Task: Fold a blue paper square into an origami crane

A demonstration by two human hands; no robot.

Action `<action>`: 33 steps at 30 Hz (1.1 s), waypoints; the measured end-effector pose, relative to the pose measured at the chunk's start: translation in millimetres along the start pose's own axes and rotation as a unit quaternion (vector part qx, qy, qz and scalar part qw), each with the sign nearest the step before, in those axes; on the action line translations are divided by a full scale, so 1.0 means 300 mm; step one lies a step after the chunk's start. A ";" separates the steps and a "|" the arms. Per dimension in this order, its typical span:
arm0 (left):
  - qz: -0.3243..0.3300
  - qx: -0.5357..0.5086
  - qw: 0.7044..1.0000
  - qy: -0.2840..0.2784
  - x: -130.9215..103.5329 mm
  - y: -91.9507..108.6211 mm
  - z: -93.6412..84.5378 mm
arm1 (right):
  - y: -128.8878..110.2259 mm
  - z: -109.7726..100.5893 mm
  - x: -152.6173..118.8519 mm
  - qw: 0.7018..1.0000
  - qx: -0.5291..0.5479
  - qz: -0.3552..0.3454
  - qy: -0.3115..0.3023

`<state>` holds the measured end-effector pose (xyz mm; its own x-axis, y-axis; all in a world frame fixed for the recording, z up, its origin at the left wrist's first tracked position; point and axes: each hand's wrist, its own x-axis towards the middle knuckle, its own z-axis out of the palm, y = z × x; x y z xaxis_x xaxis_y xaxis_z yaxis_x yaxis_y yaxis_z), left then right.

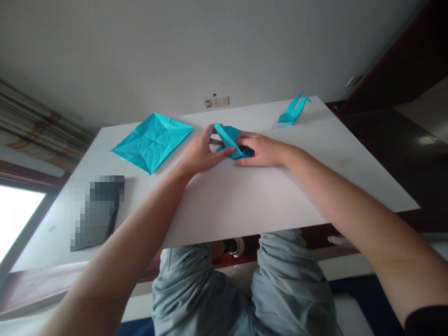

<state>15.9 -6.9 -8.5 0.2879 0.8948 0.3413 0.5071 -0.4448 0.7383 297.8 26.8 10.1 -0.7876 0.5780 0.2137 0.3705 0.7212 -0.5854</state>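
- a folded blue paper (227, 136), held between two hands just above or on the white table (245, 200), near its far side; whether it touches the tabletop is hard to tell.
- the left hand (201, 150) clamps the paper's left side, thumb across the slanting flap; the right hand (266, 148) grips the other side, fingers bent around it.
- a tug in opposite directions could tear the sheet; a loosened thumb might let the flap spring open, and uneven pressure could leave a stray crease.
- hidden: the paper's underside and several fingertips.
- to the left, a creased blue sheet (152, 142) lies flat; to the right stands a paper bird (291, 113).
- nearer left, a dark object (98, 212) is pixelated beyond recognition.
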 end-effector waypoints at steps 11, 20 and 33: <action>0.009 0.049 0.998 -0.029 0.004 0.027 -0.017 | 0.017 0.001 -0.001 0.999 0.002 -0.034 0.003; 0.002 0.051 0.998 -0.032 0.004 0.033 -0.017 | 0.010 0.003 0.002 1.000 0.012 -0.009 0.000; -0.005 -0.007 1.000 0.022 0.010 -0.011 0.013 | 0.037 0.014 0.022 0.999 -0.001 -0.017 0.050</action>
<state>18.3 -2.9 -12.1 0.2469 0.9003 0.3586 0.4983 -0.4353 0.7498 294.5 37.0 1.7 -0.7463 0.5886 0.3107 0.3450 0.7413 -0.5757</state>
